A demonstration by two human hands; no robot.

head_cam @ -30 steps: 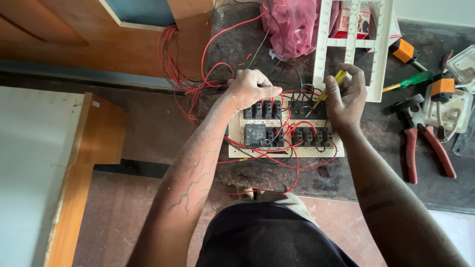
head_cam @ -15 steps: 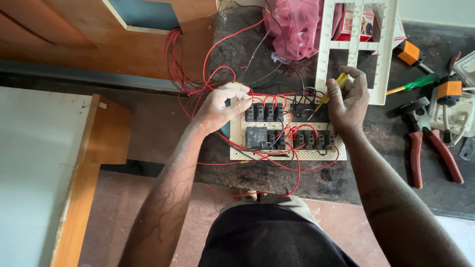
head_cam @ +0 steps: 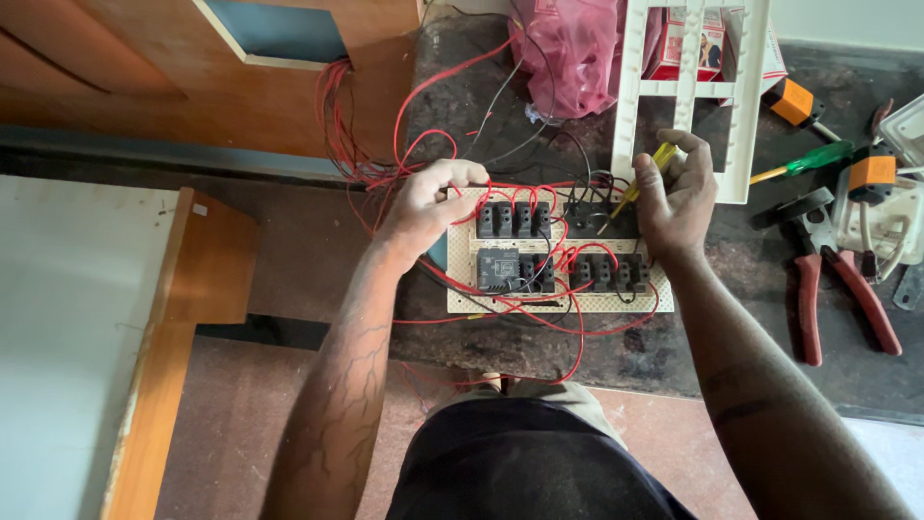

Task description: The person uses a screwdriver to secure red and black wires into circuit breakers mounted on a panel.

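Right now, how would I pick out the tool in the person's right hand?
Start at the cream switch board on the dark worktop. The right hand hovers over its upper right corner, below the white frame. Its fingers pinch a slim yellow-handled screwdriver, unlike the green-handled one lying farther right.

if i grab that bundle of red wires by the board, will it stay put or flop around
The red wires would probably flop: they lie in loose, sagging loops. They likely tug the switch board too, since several run into its black switches. Probably light, being thin strands.

Soft, even daylight, sharp focus, faint shadows, no glare.
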